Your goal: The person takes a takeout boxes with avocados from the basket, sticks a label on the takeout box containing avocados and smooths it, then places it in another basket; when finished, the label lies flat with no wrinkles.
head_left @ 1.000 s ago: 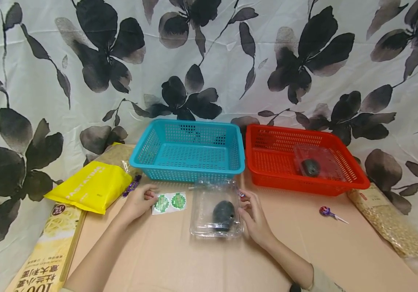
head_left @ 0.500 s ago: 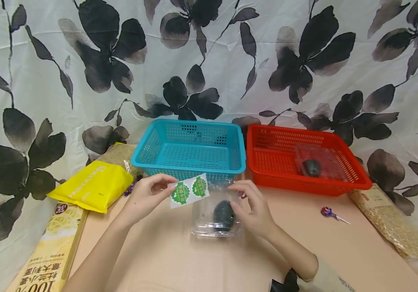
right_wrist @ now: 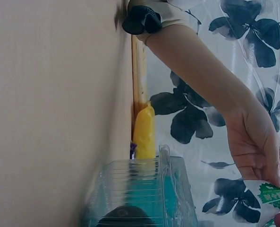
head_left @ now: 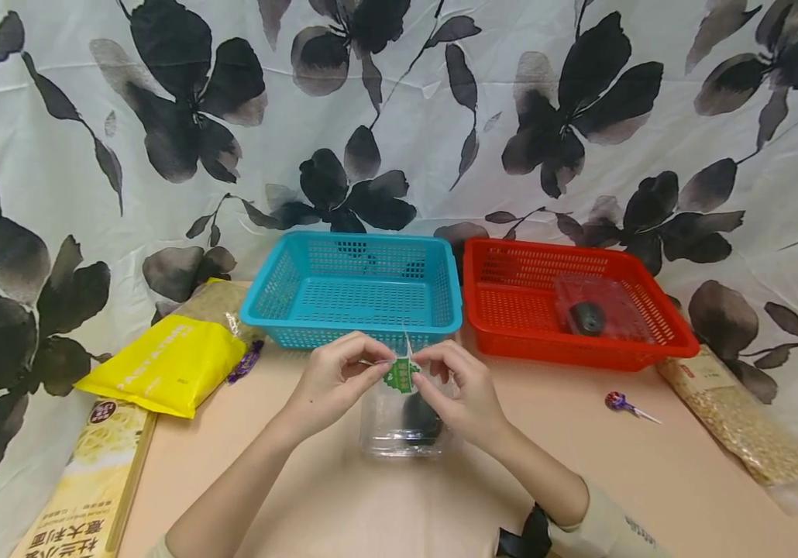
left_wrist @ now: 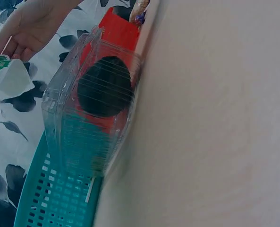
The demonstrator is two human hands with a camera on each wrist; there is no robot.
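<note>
My left hand (head_left: 339,382) pinches the left side of a white sticker sheet with round green labels (head_left: 400,375). From the other side my right hand (head_left: 467,391) pinches the same sheet, which is folded back between the hands in the left wrist view, white backing showing (left_wrist: 14,81). Just beneath both hands, a lidded clear plastic clamshell box (head_left: 380,442) stands on the table. Inside it lies a dark avocado (left_wrist: 106,86), partly covered by my right hand in the head view.
Behind the box stand a blue basket (head_left: 350,335) and a red basket (head_left: 566,350); the red one holds another boxed avocado (head_left: 587,318). A yellow bag (head_left: 169,364) and pasta pack (head_left: 92,480) lie left, a lollipop (head_left: 617,401) and grain bag (head_left: 734,418) right.
My left hand has lifted the sticker sheet off the table and brought it over the box. My right hand has left the box's side and taken the sheet's other end; the sheet is now bent.
</note>
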